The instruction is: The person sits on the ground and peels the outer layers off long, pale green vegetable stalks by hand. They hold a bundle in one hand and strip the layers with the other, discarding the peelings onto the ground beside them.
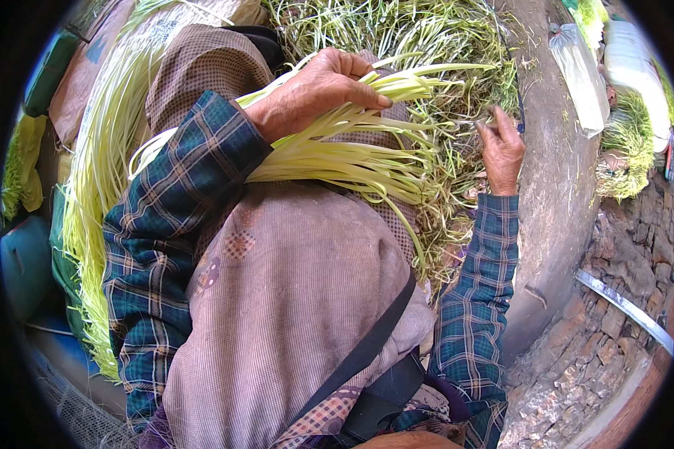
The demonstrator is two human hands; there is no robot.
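My left hand [328, 92] grips a bunch of pale yellow blanched chives [348, 126] above my lap. Their cut or withered tips spread rightward from beneath the fingers, and their paler ends pass under my left forearm. More of these long leaves lie loosely across my lap, below the hand. My right hand [502, 149] is held out to the right, apart from the bunch, over the edge of a heap of trimmed leaves [460, 140]. Its thumb and a finger are raised and slightly apart, with nothing visible between them.
A long pile of yellow chives [98, 185] drapes down on my left, beside a blue-green plastic container [27, 264]. Bare ground [550, 185] runs along the right. Farther right are wrapped bundles [581, 78], loose greens [629, 143], rough stones [612, 314] and a metal strip [623, 308].
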